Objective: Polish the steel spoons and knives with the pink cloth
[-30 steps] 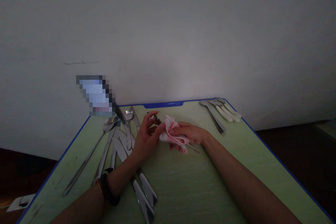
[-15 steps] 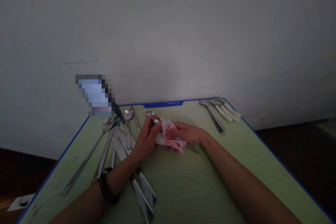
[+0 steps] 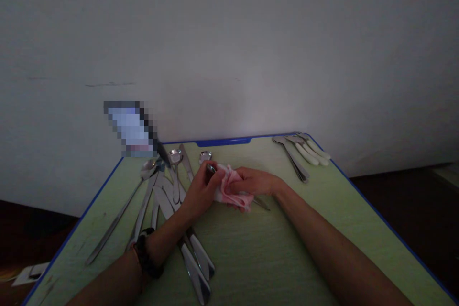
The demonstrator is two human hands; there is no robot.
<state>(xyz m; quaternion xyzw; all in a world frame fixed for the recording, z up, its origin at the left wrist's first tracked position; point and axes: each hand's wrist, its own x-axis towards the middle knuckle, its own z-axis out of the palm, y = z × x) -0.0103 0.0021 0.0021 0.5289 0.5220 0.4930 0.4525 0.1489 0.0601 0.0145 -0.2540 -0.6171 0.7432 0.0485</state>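
Observation:
My left hand point(image 3: 202, 185) is closed on the bowl end of a metal spoon point(image 3: 211, 169), whose shiny tip shows between thumb and fingers. A crumpled pink and white cloth point(image 3: 231, 186) is wrapped round the middle of the spoon. My right hand point(image 3: 253, 182) grips this cloth, and the thin handle end sticks out below its fingers to the right. Just beyond my left hand lies another spoon point(image 3: 205, 156), partly hidden by it. Under and beside my left forearm are several table knives point(image 3: 193, 270) and a spoon with a short handle point(image 3: 175, 177).
A long-handled spoon point(image 3: 118, 222) lies at the left. Several pieces of cutlery with white handles point(image 3: 308, 153) and a stack of metal spoons point(image 3: 292, 161) lie at the back right. A blurred phone-like screen point(image 3: 131, 129) stands back left by the wall. The green table point(image 3: 265, 258) has a blue edge.
The spoon has turned slightly in my hands, with less of its bowl showing, and its handle end has shifted a little left. Both hands keep their hold.

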